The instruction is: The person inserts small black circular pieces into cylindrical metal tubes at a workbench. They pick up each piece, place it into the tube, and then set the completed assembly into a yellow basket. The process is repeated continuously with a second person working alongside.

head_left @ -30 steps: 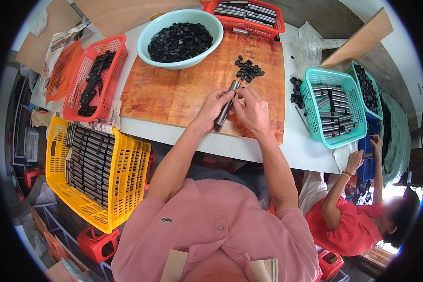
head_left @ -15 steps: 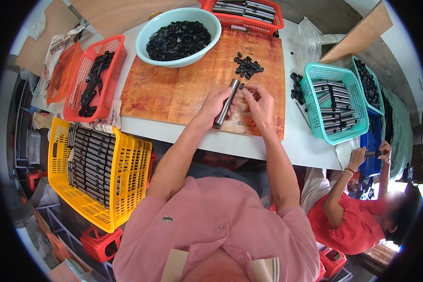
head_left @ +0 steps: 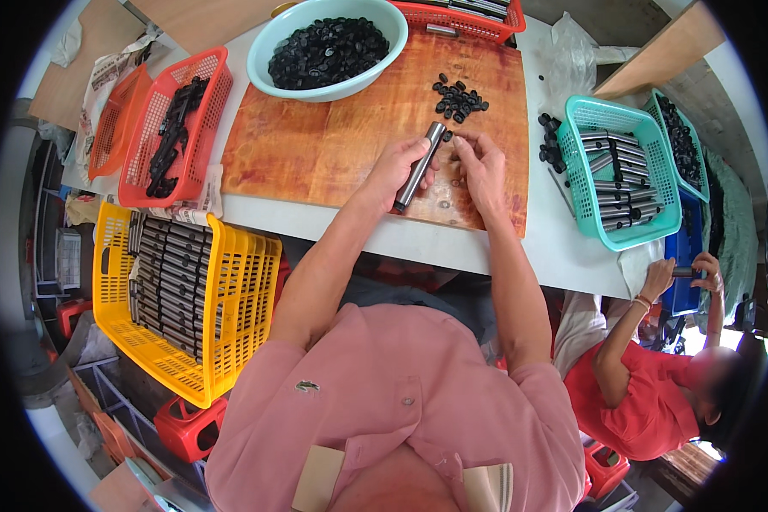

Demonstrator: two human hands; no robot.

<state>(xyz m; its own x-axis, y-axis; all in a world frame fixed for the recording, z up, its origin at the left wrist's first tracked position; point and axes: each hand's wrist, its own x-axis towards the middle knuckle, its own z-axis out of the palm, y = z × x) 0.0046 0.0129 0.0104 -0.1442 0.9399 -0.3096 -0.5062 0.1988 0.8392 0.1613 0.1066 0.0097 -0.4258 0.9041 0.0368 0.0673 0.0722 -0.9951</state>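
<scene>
My left hand (head_left: 400, 167) is wrapped round a shiny metal tube (head_left: 420, 166), which slants with its far end up and to the right. Just beside that far end is a small black oval piece (head_left: 448, 136), at the thumb and forefinger tips of my right hand (head_left: 484, 175). Those fingers look pinched on it, though the contact is partly hidden. Farther back on the brown wooden board (head_left: 316, 158) lies a loose cluster of similar black pieces (head_left: 459, 100).
A pale bowl of black pieces (head_left: 252, 64) stands at the back. Red baskets (head_left: 218, 102) flank it; a yellow crate (head_left: 218, 324) of tubes sits at lower left, a teal basket (head_left: 574, 171) of tubes at right. A co-worker in red (head_left: 631, 388) handles a tube nearby.
The view has shifted slightly, so the table sits a little higher in the picture. My hands keep nearly the same pose, with the black piece still beside the tube's far end.
</scene>
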